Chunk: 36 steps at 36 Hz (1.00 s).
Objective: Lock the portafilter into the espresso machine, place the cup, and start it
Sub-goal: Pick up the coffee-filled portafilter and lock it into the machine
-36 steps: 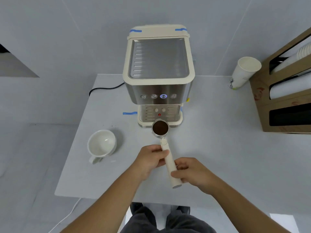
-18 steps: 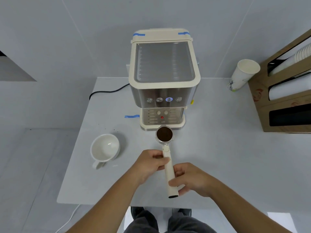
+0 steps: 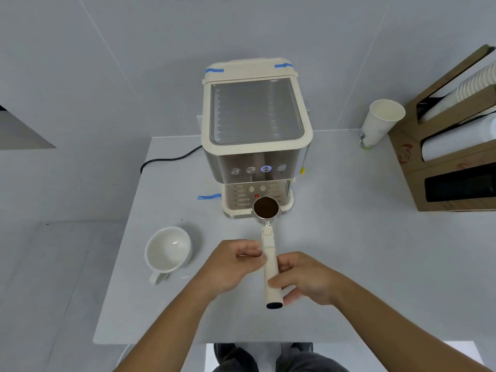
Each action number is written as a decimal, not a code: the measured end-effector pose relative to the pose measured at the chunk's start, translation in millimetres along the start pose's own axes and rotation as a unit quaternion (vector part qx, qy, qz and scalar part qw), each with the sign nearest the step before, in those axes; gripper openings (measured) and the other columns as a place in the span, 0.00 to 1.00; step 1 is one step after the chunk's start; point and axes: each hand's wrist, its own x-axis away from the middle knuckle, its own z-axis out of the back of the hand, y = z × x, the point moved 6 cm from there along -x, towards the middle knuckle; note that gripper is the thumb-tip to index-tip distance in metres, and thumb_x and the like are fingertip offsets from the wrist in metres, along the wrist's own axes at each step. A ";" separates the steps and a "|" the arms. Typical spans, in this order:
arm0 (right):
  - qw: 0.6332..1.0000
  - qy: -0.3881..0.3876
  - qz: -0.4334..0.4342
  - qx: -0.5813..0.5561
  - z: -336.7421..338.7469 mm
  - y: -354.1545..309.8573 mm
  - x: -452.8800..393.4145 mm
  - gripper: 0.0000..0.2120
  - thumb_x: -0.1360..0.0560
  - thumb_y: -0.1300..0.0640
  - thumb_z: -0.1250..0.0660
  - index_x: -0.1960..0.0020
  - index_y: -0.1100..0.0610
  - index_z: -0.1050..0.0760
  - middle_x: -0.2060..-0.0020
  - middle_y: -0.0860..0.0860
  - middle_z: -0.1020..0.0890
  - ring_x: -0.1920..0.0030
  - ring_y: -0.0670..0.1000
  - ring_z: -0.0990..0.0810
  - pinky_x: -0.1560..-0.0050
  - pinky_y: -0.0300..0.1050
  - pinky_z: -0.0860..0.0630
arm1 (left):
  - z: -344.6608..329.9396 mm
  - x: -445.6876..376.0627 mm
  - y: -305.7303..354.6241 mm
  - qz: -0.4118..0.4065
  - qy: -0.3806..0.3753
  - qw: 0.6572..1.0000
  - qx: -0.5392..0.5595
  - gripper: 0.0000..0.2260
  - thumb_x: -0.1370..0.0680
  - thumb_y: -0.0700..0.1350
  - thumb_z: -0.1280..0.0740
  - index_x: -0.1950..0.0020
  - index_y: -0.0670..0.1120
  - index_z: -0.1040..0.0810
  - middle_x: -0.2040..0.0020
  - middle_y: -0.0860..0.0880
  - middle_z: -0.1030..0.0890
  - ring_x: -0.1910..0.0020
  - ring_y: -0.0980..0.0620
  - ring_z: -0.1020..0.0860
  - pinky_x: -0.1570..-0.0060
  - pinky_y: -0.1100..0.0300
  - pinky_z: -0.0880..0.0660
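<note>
White cup [image 3: 168, 249] stands empty on the table [image 3: 349, 251], left of both hands, handle toward the near edge. Left hand [image 3: 231, 264] curled beside the portafilter [image 3: 269, 253] handle, fingertips at its left side, contact probable but not clear from this angle; right hand [image 3: 303, 279] wrapped around the lower handle. Basket of ground coffee held level just before the drip tray of the espresso machine [image 3: 256, 138], not yet under the group head; paper cup [image 3: 381, 123] stands far right.
</note>
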 end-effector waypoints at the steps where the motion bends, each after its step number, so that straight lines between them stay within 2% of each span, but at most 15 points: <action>1: 1.000 -0.002 0.000 -0.001 1.1 -1.5 -0.9 0.15 0.28 0.66 0.29 0.41 0.62 0.21 0.54 0.54 0.16 0.53 0.53 0.15 0.55 0.50 0.17 | 5.6 2.1 2.4 -0.003 0.014 1.000 -0.010 0.16 0.26 0.46 0.26 0.39 0.52 0.20 0.47 0.55 0.17 0.49 0.61 0.18 0.46 0.65 0.23; 4: 1.000 -0.009 0.001 0.003 4.1 -4.3 -3.7 0.13 0.28 0.66 0.29 0.43 0.61 0.21 0.55 0.53 0.15 0.51 0.54 0.15 0.51 0.54 0.17 | 24.4 10.0 17.2 -0.041 0.064 0.996 -0.042 0.11 0.26 0.47 0.26 0.45 0.56 0.19 0.48 0.56 0.16 0.50 0.58 0.17 0.45 0.58 0.21; 6: 1.000 -0.016 0.003 0.007 5.0 -6.3 -5.5 0.12 0.27 0.66 0.30 0.44 0.61 0.21 0.56 0.52 0.15 0.51 0.54 0.15 0.50 0.56 0.17 | 36.1 18.4 35.0 -0.085 0.096 0.991 -0.035 0.10 0.26 0.46 0.27 0.49 0.59 0.19 0.51 0.56 0.16 0.52 0.58 0.17 0.50 0.62 0.21; 8: 1.000 -0.017 0.004 0.011 5.7 -9.0 -7.4 0.11 0.27 0.67 0.30 0.46 0.60 0.21 0.55 0.53 0.15 0.51 0.54 0.15 0.50 0.56 0.17 | 47.0 28.9 58.7 -0.135 0.125 0.982 -0.035 0.12 0.26 0.43 0.27 0.50 0.61 0.20 0.53 0.56 0.16 0.55 0.62 0.17 0.54 0.70 0.24; 12: 1.000 -0.015 0.007 0.013 6.2 -15.6 -11.6 0.15 0.31 0.64 0.28 0.44 0.59 0.22 0.52 0.55 0.17 0.53 0.54 0.16 0.54 0.54 0.17 | 68.4 50.0 109.8 -0.234 0.161 0.956 -0.078 0.14 0.26 0.40 0.27 0.45 0.56 0.19 0.54 0.56 0.16 0.57 0.65 0.18 0.53 0.76 0.27; 16: 1.000 -0.013 0.005 0.017 5.4 -21.9 -14.8 0.19 0.30 0.65 0.27 0.41 0.59 0.23 0.51 0.56 0.17 0.52 0.55 0.16 0.53 0.55 0.17 | 89.9 58.0 148.7 -0.286 0.203 0.923 -0.161 0.12 0.26 0.45 0.28 0.43 0.54 0.18 0.53 0.61 0.17 0.51 0.67 0.20 0.51 0.78 0.29; 19: 1.000 -0.005 0.007 0.012 5.5 -27.7 -16.3 0.21 0.31 0.65 0.27 0.39 0.59 0.25 0.51 0.56 0.18 0.50 0.56 0.16 0.51 0.58 0.17 | 100.1 51.8 175.4 -0.323 0.225 0.891 -0.226 0.12 0.24 0.47 0.29 0.41 0.52 0.18 0.48 0.61 0.18 0.47 0.69 0.23 0.44 0.78 0.33; 24: 1.000 0.000 0.014 -0.003 5.5 -38.3 -17.2 0.19 0.30 0.67 0.28 0.40 0.61 0.26 0.52 0.55 0.19 0.53 0.55 0.17 0.58 0.54 0.17 | 97.6 16.5 204.1 -0.336 0.192 0.865 -0.318 0.16 0.21 0.51 0.35 0.34 0.51 0.22 0.37 0.58 0.23 0.38 0.63 0.28 0.40 0.66 0.31; 27: 1.000 0.002 0.019 -0.012 5.9 -43.1 -17.8 0.19 0.29 0.67 0.29 0.40 0.61 0.26 0.51 0.55 0.20 0.53 0.54 0.18 0.59 0.52 0.17 | 94.2 -10.5 211.8 -0.340 0.153 0.859 -0.350 0.18 0.19 0.53 0.39 0.30 0.51 0.26 0.30 0.52 0.25 0.30 0.56 0.30 0.32 0.59 0.34; 29: 0.999 0.000 0.025 -0.020 5.6 -46.3 -18.1 0.19 0.28 0.68 0.29 0.39 0.61 0.26 0.52 0.55 0.20 0.53 0.54 0.18 0.58 0.52 0.17 | 93.1 -27.0 214.9 -0.329 0.128 0.858 -0.372 0.21 0.19 0.55 0.42 0.28 0.52 0.30 0.25 0.51 0.30 0.25 0.56 0.36 0.28 0.53 0.37; 32: 0.999 -0.001 0.034 -0.029 6.0 -49.7 -20.0 0.18 0.28 0.68 0.29 0.40 0.61 0.26 0.52 0.55 0.20 0.54 0.55 0.18 0.59 0.53 0.17 | 89.0 -46.6 223.3 -0.316 0.096 0.849 -0.412 0.23 0.20 0.58 0.43 0.24 0.54 0.35 0.21 0.50 0.39 0.22 0.54 0.43 0.25 0.51 0.43; 36: 0.998 0.001 0.043 -0.042 7.3 -52.0 -23.5 0.15 0.28 0.68 0.29 0.43 0.60 0.26 0.50 0.58 0.20 0.52 0.56 0.18 0.60 0.53 0.18 | 83.0 -62.0 232.0 -0.322 0.061 0.830 -0.451 0.26 0.20 0.60 0.44 0.23 0.57 0.41 0.19 0.52 0.44 0.21 0.54 0.50 0.23 0.48 0.52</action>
